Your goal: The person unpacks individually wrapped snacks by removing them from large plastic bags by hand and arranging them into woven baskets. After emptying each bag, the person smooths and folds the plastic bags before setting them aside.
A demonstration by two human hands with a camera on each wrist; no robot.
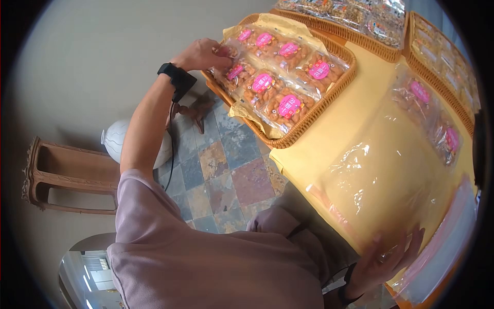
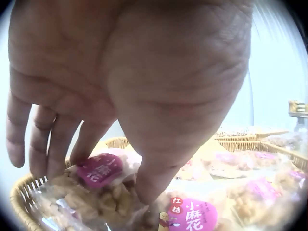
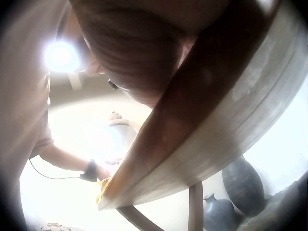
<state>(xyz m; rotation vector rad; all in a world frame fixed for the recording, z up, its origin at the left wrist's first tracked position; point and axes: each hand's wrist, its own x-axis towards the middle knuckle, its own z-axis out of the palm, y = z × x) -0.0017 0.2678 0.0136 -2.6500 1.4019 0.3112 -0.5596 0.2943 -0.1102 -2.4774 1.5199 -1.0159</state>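
My left hand (image 1: pixel 206 55) reaches to the outer corner of a wicker basket (image 1: pixel 288 138) of snack packs. In the left wrist view, its thumb and fingers straddle a clear pack of fried dough twists (image 2: pixel 79 204) with a pink label, gripping it at the sides. Several like packs (image 1: pixel 262 82) lie in rows on yellow paper in the basket. My right hand (image 1: pixel 386 260), fingers spread and fairly straight, rests on the near end of a large clear plastic bag (image 1: pixel 355 165). Two dough twist packs (image 1: pixel 419 91) show at that bag's far end.
A stack of clear bags (image 1: pixel 445 250) with pinkish edges lies at the table's right. More wicker baskets of packs (image 1: pixel 350 18) stand along the back. Yellow paper (image 1: pixel 360 67) covers the table. A wooden stand (image 1: pixel 77 154) and a white vase (image 1: pixel 118 141) are at the left.
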